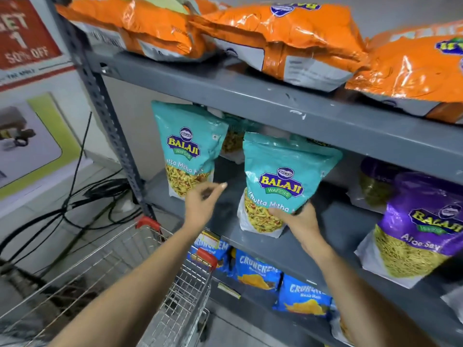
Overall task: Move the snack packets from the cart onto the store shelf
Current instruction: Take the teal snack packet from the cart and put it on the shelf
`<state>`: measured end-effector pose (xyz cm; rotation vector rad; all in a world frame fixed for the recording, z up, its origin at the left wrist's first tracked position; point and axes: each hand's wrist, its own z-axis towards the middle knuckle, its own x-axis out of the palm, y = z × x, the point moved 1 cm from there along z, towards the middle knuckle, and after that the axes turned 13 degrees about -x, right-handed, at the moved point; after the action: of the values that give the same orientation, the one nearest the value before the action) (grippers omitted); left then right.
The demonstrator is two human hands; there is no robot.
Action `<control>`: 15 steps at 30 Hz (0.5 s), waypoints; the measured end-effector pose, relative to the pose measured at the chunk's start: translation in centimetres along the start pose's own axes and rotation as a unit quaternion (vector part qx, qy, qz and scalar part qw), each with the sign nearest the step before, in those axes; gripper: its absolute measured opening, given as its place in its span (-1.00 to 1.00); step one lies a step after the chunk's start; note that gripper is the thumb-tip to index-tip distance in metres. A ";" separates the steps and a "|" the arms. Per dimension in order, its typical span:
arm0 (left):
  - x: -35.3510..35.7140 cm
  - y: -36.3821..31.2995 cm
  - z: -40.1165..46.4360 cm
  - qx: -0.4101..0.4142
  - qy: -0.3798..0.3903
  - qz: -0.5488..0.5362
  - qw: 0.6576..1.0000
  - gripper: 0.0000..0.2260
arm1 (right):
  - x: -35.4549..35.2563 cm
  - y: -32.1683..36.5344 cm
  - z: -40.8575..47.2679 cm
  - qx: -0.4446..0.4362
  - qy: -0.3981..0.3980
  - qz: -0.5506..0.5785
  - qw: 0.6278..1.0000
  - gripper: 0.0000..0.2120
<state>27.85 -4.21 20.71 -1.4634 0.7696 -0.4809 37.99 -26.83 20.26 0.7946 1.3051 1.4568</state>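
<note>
Your right hand (297, 217) grips the bottom of a teal packet (280, 181), standing it on the shelf (275, 236). Your left hand (203, 201) hangs empty, fingers loose, just below another teal packet (186, 149) already standing. The cart (150, 251) beneath your left arm looks nearly empty, so little seems left.
</note>
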 end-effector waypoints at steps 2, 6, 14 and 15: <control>-1.8 2.6 -0.5 -0.040 -0.096 0.009 0.995 -0.85 | 0.1 -1.7 -0.4 0.020 0.039 -0.030 0.999 -0.22; -4.0 5.1 0.1 -0.049 -0.195 0.069 0.977 -0.30 | 0.8 -4.0 -1.2 0.021 0.052 -0.052 0.997 -0.02; -2.8 6.6 4.9 -0.052 -0.149 0.159 0.975 0.22 | 2.1 -4.5 -0.7 0.005 -0.001 -0.085 0.996 0.00; -2.7 6.9 5.2 -0.052 -0.156 0.145 0.976 0.18 | 2.1 -4.4 -0.7 0.002 -0.003 -0.088 0.996 -0.01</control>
<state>28.58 1.89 14.08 -1.4490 0.7465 0.0139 37.80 -25.32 15.55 0.6682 1.3391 1.3108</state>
